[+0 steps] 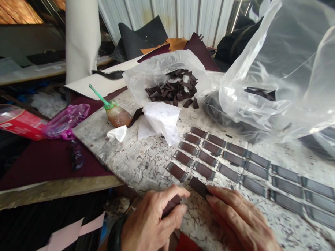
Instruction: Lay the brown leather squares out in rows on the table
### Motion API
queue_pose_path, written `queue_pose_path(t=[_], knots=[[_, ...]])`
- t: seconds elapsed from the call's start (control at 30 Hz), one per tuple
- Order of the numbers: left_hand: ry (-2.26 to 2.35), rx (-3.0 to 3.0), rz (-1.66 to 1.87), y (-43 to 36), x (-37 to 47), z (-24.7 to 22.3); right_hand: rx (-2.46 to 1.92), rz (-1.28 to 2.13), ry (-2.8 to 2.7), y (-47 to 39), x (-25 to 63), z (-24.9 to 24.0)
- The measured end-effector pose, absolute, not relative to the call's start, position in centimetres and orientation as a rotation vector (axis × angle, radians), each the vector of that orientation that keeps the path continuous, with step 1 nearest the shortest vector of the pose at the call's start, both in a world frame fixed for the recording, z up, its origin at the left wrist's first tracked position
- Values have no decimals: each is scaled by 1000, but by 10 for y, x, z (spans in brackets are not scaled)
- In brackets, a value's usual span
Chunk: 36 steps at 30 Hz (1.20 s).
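My left hand (156, 218) is closed around a few small dark brown pieces (170, 205), which look like leather or fabric. They sit between thumb and forefinger. My right hand (239, 219) has its fingertips on the right end of a dark brown rectangular piece (197, 186), held at the table surface; the thumb is hidden. Just beyond, brown strips (177, 171) with dark ends lie in slanted rows. Farther right are similar greyer strips (287, 186), also in rows on the stained white tabletop (144, 161).
A clear plastic bag (138, 77) spills brown cut pieces (175, 89) at the back. Another large plastic bag (301, 71) stands right. White paper (163, 120) and a brown rounded container (118, 115) with a green spout lie left of centre. A red-labelled bottle (21, 122) is far left.
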<state>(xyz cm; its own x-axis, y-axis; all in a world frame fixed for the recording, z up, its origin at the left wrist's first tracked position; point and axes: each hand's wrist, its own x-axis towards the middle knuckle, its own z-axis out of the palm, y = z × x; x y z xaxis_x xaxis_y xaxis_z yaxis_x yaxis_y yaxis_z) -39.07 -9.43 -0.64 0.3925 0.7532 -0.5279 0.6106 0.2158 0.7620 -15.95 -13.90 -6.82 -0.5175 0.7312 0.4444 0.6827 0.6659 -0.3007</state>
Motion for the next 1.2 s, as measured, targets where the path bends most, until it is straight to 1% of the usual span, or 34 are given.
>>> queue_pose_path(t=[0.1,0.23,0.3,0.5,0.8,1.2], knots=[[1306,1517,135,-95,-391,-5,-1162,181,-2202,-139,-165,-62],[1325,1604,127,-97,-392,-5,-1376,214,-1877,-135,-175,-53],[1343,1692,123,-98,-392,-5,-1435,245,-1809,-130,-180,-52],[1349,1978,169,-102,-391,-9,-1368,460,-1802,-122,-192,-51],[1279,2302,260,-107,-389,-15,-1428,559,-1715,-120,-200,-51],[1264,2405,45,-98,-380,-15,-1523,562,-1725,-118,-202,-50]])
